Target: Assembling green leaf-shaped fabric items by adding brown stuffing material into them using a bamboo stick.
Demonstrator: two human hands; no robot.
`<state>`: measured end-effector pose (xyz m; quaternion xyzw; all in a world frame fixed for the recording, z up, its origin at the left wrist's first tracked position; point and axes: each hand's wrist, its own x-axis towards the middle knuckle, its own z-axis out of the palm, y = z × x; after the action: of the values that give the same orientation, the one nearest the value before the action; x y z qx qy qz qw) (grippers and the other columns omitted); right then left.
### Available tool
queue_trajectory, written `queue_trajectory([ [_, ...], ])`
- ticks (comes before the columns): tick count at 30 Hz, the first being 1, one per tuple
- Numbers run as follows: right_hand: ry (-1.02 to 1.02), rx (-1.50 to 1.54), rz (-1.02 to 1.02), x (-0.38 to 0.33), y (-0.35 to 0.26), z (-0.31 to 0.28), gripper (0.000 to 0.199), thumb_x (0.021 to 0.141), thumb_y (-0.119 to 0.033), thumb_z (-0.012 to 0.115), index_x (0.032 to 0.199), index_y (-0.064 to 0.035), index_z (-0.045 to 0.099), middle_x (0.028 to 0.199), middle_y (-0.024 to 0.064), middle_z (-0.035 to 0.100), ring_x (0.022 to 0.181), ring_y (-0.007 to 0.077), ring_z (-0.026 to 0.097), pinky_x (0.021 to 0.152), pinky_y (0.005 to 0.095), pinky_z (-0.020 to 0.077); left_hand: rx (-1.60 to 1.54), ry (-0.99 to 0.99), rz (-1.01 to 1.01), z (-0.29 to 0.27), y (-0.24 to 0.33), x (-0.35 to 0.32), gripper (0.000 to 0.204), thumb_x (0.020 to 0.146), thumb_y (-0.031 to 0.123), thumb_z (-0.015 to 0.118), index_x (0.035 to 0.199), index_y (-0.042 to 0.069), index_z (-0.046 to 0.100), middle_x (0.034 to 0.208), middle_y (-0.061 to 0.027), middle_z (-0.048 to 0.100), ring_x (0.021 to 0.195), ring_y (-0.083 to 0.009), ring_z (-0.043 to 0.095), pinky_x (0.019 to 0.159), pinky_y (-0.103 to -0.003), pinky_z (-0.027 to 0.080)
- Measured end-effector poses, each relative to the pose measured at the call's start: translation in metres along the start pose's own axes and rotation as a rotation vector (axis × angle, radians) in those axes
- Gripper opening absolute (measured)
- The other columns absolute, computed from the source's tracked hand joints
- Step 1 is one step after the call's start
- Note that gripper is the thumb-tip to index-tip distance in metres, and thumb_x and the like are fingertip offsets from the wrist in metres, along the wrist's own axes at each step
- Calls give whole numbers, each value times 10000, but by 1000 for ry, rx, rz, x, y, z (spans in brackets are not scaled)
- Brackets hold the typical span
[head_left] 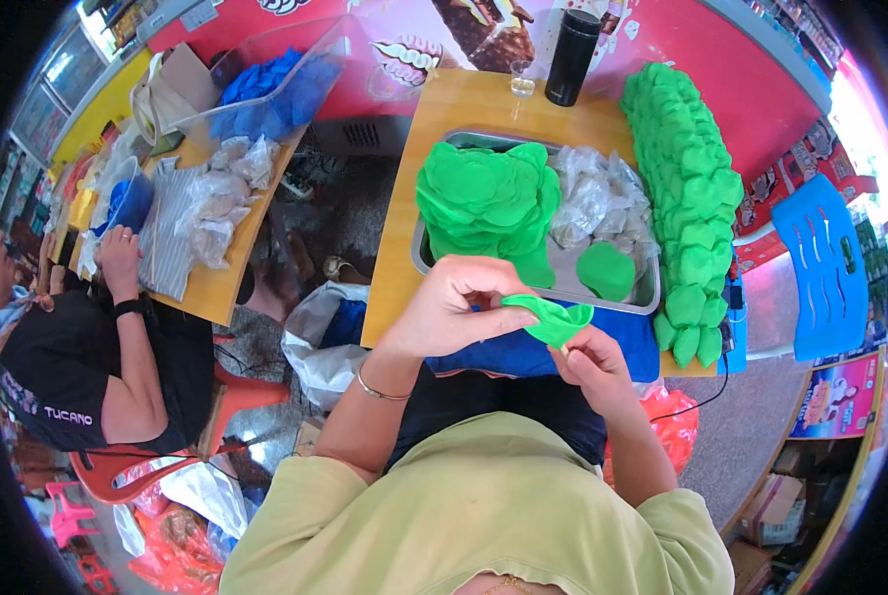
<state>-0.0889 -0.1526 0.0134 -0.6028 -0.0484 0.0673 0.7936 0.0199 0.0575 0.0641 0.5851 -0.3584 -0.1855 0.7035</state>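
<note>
Okay: both hands pinched on one green fabric piece, held near the table's near edge. Left hand grips its left end, right hand its lower right. Just beyond, metal tray holds a green stack and clear bags. Long green row lies right.

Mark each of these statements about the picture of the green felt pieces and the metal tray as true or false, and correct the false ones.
1. Both hands, the left hand and the right hand, hold one folded green felt piece. True.
2. The rectangular metal tray holds a pile of blue pieces. False: it holds a heap of round green felt discs and crumpled clear plastic bags.
3. A black cylindrical flask stands on the wooden table beyond the tray. True.
4. The long row of finished green pieces lies left of the tray. False: it lies right of it.
</note>
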Motion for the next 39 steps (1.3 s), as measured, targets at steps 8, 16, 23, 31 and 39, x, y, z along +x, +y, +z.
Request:
queue_trajectory([
  [8, 178, -764, -394, 14, -10, 10, 176, 758, 74, 575, 916, -5, 582, 825, 110, 593, 750, 216, 571, 677, 279, 435, -1, 75, 174, 1, -8, 3, 119, 740, 0, 682, 854, 27, 666, 753, 1, 527, 688, -64, 476, 582, -205, 367],
  [16, 124, -408, -250, 17, -11, 13, 106, 831, 29, 536, 928, -3, 562, 829, 42, 546, 676, 82, 472, 579, 196, 368, -206, 61, -52, 12, -2, 1, 68, 776, 17, 653, 844, 11, 656, 718, 0, 552, 511, -49, 492, 444, -179, 377],
  [23, 101, -601, -347, 17, -12, 5, 136, 832, 37, 528, 961, 14, 564, 829, 49, 561, 752, 117, 508, 675, 274, 420, -140, 13, -118, 10, 2, 1, 65, 799, 43, 642, 850, 3, 650, 682, -4, 555, 468, -45, 490, 404, -188, 366],
  [31, 92, -456, -342, 16, -15, 11, 131, 847, 14, 526, 974, 7, 561, 865, 56, 560, 785, 132, 521, 711, 271, 422, -86, 53, 15, 10, 6, -1, 85, 837, 77, 612, 836, -6, 630, 676, -11, 541, 458, -52, 490, 405, -184, 368],
  [39, 72, 6, -117, 11, -6, 11, 148, 840, 42, 513, 972, 12, 575, 875, 67, 562, 788, 129, 524, 703, 262, 427, -103, -2, -74, 11, 4, 3, 112, 853, 100, 598, 877, -7, 622, 714, -26, 529, 512, -85, 509, 466, -215, 400],
])
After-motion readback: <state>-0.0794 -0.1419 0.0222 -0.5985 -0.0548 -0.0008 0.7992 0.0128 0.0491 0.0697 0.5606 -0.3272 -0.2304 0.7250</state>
